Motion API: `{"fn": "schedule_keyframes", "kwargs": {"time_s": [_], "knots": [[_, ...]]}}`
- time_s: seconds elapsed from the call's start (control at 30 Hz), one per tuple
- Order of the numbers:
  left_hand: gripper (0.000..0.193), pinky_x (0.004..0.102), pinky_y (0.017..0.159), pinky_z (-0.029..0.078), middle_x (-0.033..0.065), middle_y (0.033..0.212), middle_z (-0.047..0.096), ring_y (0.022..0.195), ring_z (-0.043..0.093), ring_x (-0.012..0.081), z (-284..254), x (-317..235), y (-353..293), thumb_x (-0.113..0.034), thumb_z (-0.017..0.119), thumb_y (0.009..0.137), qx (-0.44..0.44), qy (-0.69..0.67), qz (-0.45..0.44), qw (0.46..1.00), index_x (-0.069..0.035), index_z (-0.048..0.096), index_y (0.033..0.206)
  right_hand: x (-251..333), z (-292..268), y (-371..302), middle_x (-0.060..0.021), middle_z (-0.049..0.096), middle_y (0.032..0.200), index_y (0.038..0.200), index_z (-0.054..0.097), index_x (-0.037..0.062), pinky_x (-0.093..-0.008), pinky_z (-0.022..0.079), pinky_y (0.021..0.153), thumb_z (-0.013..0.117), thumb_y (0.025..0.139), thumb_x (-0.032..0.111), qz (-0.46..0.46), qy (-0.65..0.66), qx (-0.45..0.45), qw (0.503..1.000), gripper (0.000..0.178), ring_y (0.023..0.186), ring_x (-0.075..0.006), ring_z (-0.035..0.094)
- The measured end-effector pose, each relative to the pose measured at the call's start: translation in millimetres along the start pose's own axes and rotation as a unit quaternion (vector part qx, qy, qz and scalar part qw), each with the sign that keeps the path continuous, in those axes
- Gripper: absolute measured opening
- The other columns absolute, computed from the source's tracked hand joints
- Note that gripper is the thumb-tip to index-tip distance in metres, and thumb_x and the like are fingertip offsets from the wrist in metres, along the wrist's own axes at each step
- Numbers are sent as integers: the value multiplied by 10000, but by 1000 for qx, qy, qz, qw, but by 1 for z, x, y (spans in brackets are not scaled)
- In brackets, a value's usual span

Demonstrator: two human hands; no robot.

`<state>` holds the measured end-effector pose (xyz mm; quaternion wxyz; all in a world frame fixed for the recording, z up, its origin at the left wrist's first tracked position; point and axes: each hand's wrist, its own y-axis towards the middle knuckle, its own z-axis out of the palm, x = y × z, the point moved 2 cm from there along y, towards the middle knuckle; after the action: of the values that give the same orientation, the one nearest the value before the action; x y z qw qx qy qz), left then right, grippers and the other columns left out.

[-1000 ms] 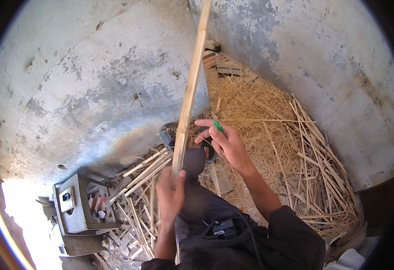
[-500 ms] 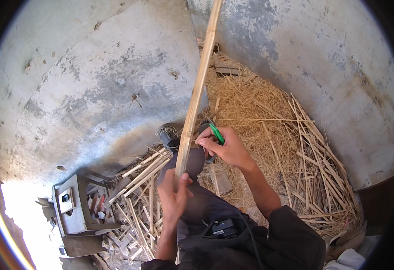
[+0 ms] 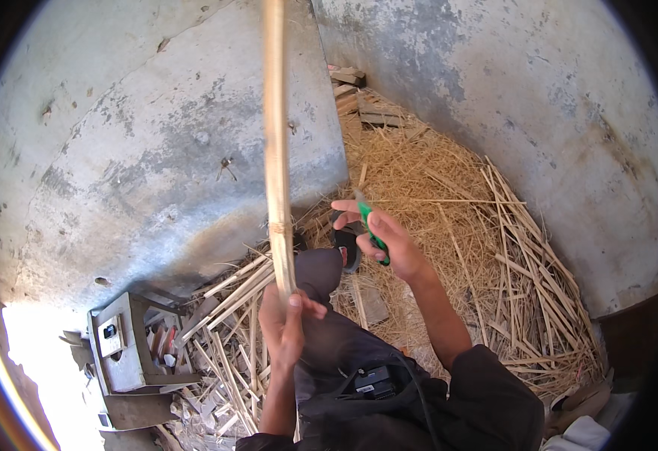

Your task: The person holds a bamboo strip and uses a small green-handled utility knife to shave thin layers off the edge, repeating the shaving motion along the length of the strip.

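A long, pale bamboo strip (image 3: pixel 276 150) rises almost upright from my left hand (image 3: pixel 282 334), running past the top edge of the view. My left fingers and thumb are closed around its lower end, near my thigh. To the right of the strip, my right hand (image 3: pixel 398 244) grips a green-handled knife (image 3: pixel 365 213), its short blade pointing up and away from me. Two of my right fingers reach out leftward beside the handle. The knife and the strip are apart. A node shows on the strip a little above my left hand.
Dry shavings (image 3: pixel 412 169) cover the floor ahead. Loose bamboo strips (image 3: pixel 543 286) are heaped along the right wall, and more strips (image 3: pixel 227 361) lie at my left. An old box-like cabinet (image 3: pixel 126 353) stands far left. Beyond my knee shows a dark shoe (image 3: pixel 348 244).
The strip's upper part has swung left, from leaning right to nearly upright. My right hand has moved away from it to the right, its fingers opening outward around the knife.
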<state>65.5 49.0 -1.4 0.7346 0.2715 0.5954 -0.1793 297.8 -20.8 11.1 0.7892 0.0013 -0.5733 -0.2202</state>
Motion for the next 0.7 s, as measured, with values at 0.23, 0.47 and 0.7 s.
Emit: {"fn": "schedule_keyframes", "kwargs": {"time_s": [0.23, 0.47, 0.7], "knots": [[271, 383, 873, 571, 112, 947, 619, 887, 690, 210, 0, 13, 22, -264, 603, 1091, -16, -12, 147, 989, -10, 531, 1153, -53, 26, -25, 3, 689, 1072, 1473, 559, 68, -176, 290, 505, 536, 1096, 357, 123, -40, 23, 991, 476, 562, -1, 343], [210, 433, 915, 599, 132, 975, 695, 947, 714, 230, 17, -1, 22, -171, 656, 1061, 37, -92, 46, 994, -11, 560, 1156, -68, 48, -46, 63, 603, 791, 1229, 717, 90, -235, 375, 631, 614, 1076, 408, 116, -56, 41, 991, 367, 695, -28, 476], [242, 452, 1047, 539, 178, 1093, 728, 1141, 710, 310, 15, 2, 26, -157, 659, 1060, 5, -69, 85, 994, 24, 553, 1179, -78, 30, -43, 58, 585, 719, 932, 722, 65, -246, 375, 621, 636, 1065, 410, 99, -36, 75, 992, 379, 688, -37, 505]]}}
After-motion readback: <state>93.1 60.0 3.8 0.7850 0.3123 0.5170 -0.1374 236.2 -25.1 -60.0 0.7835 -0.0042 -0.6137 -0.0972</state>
